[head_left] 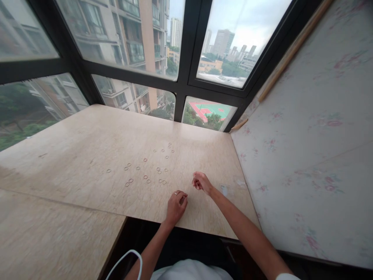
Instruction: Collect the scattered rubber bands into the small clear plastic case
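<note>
- Your left hand point(177, 203) and right hand point(200, 181) both curl inward; whether either pinches anything, I cannot tell;
- small rings point(159, 170) lie scattered leftward on the tabletop point(96, 136);
- clear packet point(224, 189) beside your right forearm; contents unclear.

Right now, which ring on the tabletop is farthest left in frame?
The lone ring at far left, touching no other; every other one lies to its right.

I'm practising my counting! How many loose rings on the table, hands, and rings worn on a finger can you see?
Loose rings on the table: 20
Hands, left hand and right hand: 2
Worn ring: 1
Total: 23
</note>
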`<state>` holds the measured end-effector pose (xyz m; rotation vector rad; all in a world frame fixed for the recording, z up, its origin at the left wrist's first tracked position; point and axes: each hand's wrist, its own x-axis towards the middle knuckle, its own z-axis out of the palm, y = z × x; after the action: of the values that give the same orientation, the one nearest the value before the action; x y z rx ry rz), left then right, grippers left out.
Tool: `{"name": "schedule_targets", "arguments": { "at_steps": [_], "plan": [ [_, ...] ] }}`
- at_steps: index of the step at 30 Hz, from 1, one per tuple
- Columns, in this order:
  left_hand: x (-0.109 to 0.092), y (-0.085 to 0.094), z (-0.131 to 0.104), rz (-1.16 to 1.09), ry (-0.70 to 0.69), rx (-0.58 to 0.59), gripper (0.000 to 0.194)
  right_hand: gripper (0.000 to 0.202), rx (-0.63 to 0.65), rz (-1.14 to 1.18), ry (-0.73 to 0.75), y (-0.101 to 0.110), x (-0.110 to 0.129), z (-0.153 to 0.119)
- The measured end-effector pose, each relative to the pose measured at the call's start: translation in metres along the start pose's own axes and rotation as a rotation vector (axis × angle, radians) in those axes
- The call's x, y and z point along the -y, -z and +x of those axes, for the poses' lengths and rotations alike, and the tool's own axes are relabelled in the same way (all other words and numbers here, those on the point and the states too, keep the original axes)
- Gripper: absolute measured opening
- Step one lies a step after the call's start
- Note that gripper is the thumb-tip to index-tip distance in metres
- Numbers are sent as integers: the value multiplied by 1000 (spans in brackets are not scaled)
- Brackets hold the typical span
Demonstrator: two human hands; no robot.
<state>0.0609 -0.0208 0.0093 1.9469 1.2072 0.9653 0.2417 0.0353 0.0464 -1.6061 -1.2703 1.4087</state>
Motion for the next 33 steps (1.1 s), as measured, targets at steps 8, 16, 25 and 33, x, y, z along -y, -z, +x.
{"name": "schedule_targets", "arguments": {
  "at_steps": [8, 16, 25, 33],
  "plan": [
    [2, -2, 2, 37, -16, -4, 13, 23, -125, 401, -45, 26, -2, -50],
    [3, -3, 4, 81, -15, -13, 13, 29, -346, 447, -7, 66, -20, -92],
    [3, -5, 7, 118, -3, -19, 14, 40, -437, 166, 14, 111, -44, -109],
    [2, -6, 7, 142, 5, -7, 14, 23, -481, -91, 37, 121, -55, -100]
  ]
}}
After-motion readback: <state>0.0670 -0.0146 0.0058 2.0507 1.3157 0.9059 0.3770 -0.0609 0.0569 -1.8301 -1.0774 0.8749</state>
